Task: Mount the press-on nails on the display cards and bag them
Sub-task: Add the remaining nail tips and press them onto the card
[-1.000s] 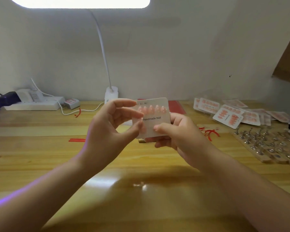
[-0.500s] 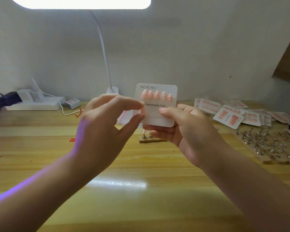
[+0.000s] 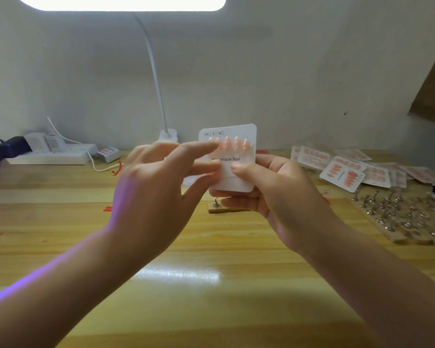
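the right hand grips the display card upright by its lower half, thumb on its face. the nail row runs 9 to 3 across the top (pink, pointed); the left hand's straight forefinger touches its 9 o'clock end.

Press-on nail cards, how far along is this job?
Done: a pile of bagged pink-nail cards lies at the right. In hand: the right hand grips a white "Handmade Nail" card with one row of pink nails; the left hand fingers that row. Left: its lower half is bare, and it is unbagged.
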Demonstrator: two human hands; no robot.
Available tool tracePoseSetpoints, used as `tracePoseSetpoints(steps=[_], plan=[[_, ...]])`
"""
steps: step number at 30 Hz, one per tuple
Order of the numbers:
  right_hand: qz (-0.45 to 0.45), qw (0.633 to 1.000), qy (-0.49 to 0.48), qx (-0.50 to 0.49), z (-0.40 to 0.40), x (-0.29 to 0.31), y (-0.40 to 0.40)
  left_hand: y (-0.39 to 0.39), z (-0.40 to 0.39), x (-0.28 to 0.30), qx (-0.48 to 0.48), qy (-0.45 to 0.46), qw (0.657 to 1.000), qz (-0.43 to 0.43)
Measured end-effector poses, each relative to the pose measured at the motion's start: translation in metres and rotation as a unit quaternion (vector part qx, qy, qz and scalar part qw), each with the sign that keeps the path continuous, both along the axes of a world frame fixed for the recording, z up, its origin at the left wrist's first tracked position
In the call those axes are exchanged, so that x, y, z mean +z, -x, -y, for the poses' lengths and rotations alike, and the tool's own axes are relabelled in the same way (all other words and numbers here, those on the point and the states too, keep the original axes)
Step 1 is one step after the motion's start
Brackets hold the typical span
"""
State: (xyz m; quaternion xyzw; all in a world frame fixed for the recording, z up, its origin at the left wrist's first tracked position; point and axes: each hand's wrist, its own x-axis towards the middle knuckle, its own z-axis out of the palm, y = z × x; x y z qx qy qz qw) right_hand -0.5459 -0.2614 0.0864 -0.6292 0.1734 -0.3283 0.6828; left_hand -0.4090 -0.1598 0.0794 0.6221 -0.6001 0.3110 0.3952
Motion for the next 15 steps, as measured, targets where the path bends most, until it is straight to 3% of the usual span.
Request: tracePoseSetpoints(steps=[7, 12, 15], plan=[[0.013, 1.0, -0.004, 0.027, 0.002, 0.0, 0.0, 0.0, 0.005, -0.005, -0.007, 0.013, 0.999, 0.041], [0.026, 0.999, -0.033, 0.003, 0.009, -0.004, 0.0, 0.008, 0.003, -0.008, -0.132, -0.041, 0.977, -0.16], [0.042, 0.998, -0.048, -0.011, 0.013, -0.004, -0.001, 0.007, 0.002, -0.006, -0.177, -0.016, 0.951, -0.252]])
